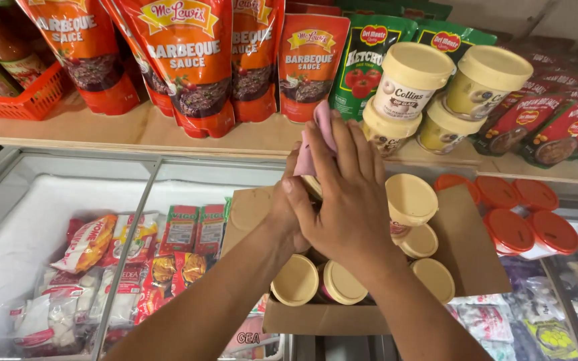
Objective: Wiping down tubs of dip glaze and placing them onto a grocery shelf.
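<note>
wooden shelf [135, 130], orange sauce pouches [192, 63], cream-lidded tubs [409, 80], red basket [31, 100]
</note>
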